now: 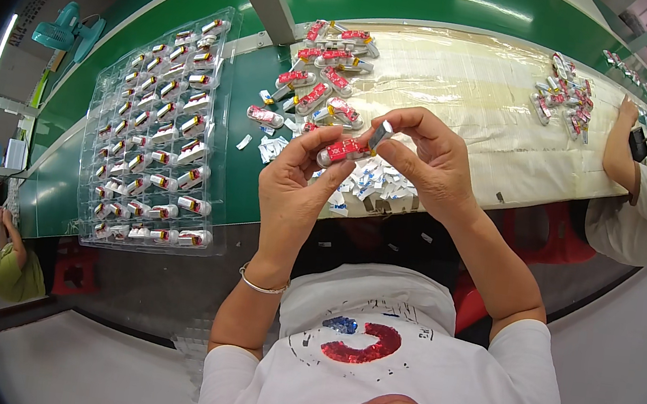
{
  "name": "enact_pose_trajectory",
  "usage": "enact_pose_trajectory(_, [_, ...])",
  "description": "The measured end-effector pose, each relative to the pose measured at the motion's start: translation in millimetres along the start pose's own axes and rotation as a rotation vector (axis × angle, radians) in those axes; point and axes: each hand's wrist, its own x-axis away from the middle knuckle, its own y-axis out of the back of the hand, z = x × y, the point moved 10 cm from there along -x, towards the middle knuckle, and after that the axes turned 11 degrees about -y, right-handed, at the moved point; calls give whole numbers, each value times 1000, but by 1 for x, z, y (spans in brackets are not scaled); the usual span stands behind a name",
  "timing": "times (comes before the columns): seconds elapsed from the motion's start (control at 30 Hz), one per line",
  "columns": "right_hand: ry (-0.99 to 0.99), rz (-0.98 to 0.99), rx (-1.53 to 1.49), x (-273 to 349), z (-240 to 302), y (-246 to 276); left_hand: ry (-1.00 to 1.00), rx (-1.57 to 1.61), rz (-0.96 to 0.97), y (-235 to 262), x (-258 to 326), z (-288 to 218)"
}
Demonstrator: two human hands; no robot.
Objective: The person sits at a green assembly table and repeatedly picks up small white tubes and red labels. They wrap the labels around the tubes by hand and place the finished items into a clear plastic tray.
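Observation:
My left hand holds a small clear-and-red cylinder part by its underside, raised above the bench edge. My right hand pinches a small grey metal cap at the right end of that part. Just beyond my hands lies a heap of similar red parts on the cream mat. Small white paper scraps are scattered under my hands.
A clear plastic tray filled with rows of finished parts lies at the left on the green bench. Another person's arm rests near a second heap of red parts at the right. A teal fan stands far left.

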Motion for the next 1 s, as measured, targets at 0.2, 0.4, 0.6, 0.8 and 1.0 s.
enact_pose_trajectory(0.2, [-3, -69, 147, 5, 11, -7, -114, -52, -15, 4, -1, -7])
enact_pose_trajectory(0.4, [259, -117, 607, 13, 41, -22, -204, -162, -7, -3, 4, -16])
enact_pose_trajectory(0.6, [485, -159, 803, 22, 57, -36, -145, -174, 59, -7, 6, -13])
enact_pose_trajectory(0.8, [487, -138, 761, 22, 54, -34, -151, -258, 97, -8, 9, -16])
enact_pose_trajectory(1.0, [503, -136, 769, 24, 55, -34, -160, -298, 108, -10, 8, -21])
